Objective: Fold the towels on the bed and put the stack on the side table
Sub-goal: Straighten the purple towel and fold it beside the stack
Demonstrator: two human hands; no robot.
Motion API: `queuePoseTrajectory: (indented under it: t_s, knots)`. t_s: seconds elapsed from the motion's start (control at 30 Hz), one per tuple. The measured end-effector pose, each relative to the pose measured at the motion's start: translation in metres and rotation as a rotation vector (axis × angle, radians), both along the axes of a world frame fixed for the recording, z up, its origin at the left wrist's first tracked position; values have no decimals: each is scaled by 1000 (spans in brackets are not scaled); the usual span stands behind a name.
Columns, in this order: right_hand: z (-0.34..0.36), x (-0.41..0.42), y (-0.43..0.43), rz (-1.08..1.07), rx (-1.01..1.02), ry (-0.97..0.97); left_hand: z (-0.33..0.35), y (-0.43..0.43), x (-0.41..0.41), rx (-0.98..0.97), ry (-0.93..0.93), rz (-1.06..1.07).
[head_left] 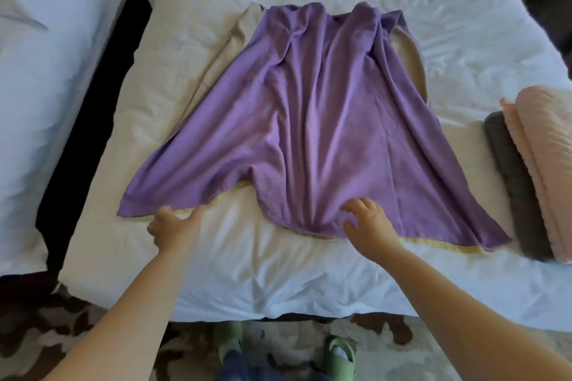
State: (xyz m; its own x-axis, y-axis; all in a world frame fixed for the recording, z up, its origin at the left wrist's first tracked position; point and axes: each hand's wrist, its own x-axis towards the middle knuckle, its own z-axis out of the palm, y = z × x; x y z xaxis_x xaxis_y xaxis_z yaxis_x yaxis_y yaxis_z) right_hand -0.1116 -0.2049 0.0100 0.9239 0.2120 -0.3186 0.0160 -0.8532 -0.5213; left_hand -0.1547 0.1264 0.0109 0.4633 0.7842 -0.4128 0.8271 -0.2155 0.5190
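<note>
White bed [309, 272] holds two folded towels [541, 164], right; purple towel [309, 120] lies unfolded, left hand [171, 224] and right hand [368, 226] open-fingered at its near edge.

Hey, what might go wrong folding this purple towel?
The yellow towel peeks out right under the purple towel, where your left hand and right hand reach, so you may grab both layers. The purple towel is also bunched in ridges; folding it unsmoothed would likely give a lumpy fold.
</note>
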Motion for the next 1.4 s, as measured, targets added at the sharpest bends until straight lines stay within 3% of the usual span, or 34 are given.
queuePoseTrajectory:
  t_s: [0.07, 0.17, 0.3, 0.47, 0.6, 0.7, 0.83, 0.9, 1.0, 1.17, 1.3, 1.4]
  knots:
    - [-5, 5, 44, -2, 59, -3, -9, 35, 4, -7, 36, 136]
    - [-16, 14, 107, 7, 101, -40, -30, 87, 13, -20, 76, 175]
    - [-32, 25, 175, 33, -17, -120, -57, 140, 24, -120, 47, 213]
    - [-50, 38, 222, 114, -275, -140, -69, 187, 35, -628, -222, 265]
    - [-52, 39, 248, 130, -277, -210, -51, 209, 35, -608, -410, 182]
    - [-50, 35, 267, 185, -244, -321, -43, 213, 26, -689, -356, 105]
    - [-50, 28, 286, 286, -270, -331, -42, 205, 15, -870, -187, 71]
    - [-50, 26, 291, 309, -276, -340, -44, 203, 13, -834, -187, 86]
    - [-42, 25, 294, 334, -294, -226, -43, 215, 12, -607, -217, 13]
    - [-14, 16, 322, 428, 65, 76, -33, 266, -3, -295, -298, -7]
    - [-21, 8, 349, 529, 85, 250, -41, 279, -24, -201, -145, -51]
    - [-29, 14, 348, 419, 139, 324, -52, 281, -25, -234, -69, -106]
